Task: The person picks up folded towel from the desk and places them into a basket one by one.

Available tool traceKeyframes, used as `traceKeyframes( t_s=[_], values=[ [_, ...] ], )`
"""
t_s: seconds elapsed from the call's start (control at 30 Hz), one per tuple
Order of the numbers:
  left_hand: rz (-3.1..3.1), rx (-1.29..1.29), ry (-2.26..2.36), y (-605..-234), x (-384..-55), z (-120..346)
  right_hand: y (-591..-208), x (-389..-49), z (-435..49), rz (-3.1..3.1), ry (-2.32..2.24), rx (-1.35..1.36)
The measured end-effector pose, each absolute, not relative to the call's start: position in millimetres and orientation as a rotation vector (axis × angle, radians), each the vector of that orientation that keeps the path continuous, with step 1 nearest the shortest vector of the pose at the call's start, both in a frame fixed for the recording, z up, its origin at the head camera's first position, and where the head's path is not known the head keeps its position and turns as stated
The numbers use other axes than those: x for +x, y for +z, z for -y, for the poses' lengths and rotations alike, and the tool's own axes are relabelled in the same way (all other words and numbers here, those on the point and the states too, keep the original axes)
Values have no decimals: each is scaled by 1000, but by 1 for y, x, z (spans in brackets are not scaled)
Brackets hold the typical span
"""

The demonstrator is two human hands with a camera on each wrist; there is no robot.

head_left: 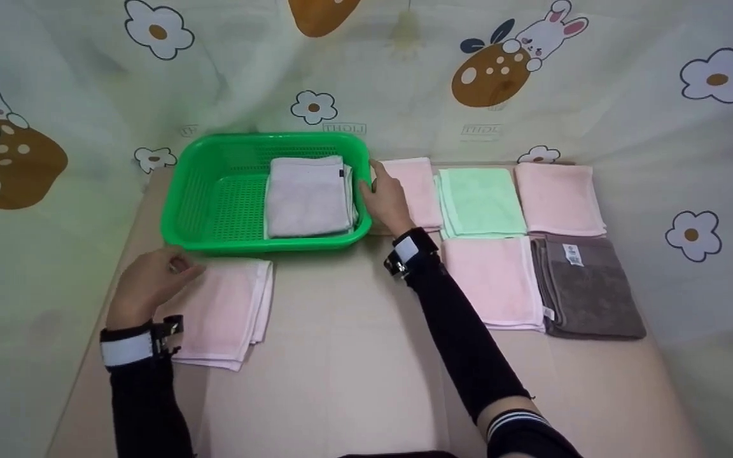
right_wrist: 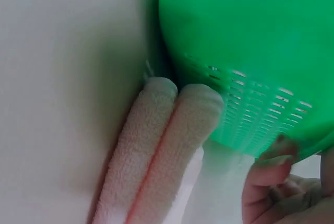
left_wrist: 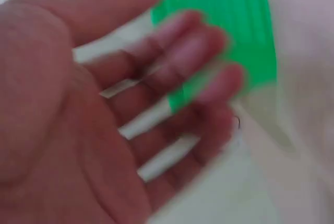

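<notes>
A green plastic basket (head_left: 214, 245) stands at the back left of the table, a folded light grey towel (head_left: 308, 197) lying in its right half. At the basket's right end, my right hand (head_left: 389, 198) holds the rim. In the right wrist view its curled fingers (right_wrist: 269, 174) are at the outer wall, just under the rim. My left hand (head_left: 150, 283) is near the basket's front left corner, over the edge of a folded pink towel (head_left: 226, 312). Its fingers (left_wrist: 172, 67) are loosely bent, with nothing held in the left wrist view, where they look blurred.
Right of the basket lie folded pink towels (head_left: 414, 191), a mint green towel (head_left: 484, 202) and a dark grey-brown towel (head_left: 589, 289) with a white label. The beige table (head_left: 335, 356) meets a patterned curtain (head_left: 392, 76) at the back and sides.
</notes>
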State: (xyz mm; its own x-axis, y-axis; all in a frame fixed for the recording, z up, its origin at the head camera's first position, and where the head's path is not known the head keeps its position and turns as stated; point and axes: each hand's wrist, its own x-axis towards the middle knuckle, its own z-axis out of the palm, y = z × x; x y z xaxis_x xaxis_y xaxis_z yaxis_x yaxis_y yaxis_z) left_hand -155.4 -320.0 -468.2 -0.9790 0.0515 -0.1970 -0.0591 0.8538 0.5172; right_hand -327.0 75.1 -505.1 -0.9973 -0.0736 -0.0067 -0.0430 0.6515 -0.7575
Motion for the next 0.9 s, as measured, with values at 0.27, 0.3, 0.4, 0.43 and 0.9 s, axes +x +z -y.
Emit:
traceKeyframes(
  t_s=[0.27,0.3,0.4,0.43,0.9],
  values=[
    [-2540,-232,779,-492,-153,344,-504,-326,-71,-2813,-1320,-80],
    [-2552,-241,763,-493,-153,345,-504,-326,-71,-2814,-1322,-81],
    [-2572,-261,727,-497,-153,350,-506,-326,-69,-2816,-1330,-93],
    [-2571,-248,714,-498,-153,352,-506,-325,-69,-2817,-1332,-98],
    [-2488,-203,687,-511,-155,308,-510,-324,-69,-2849,-1341,-103]
  ],
)
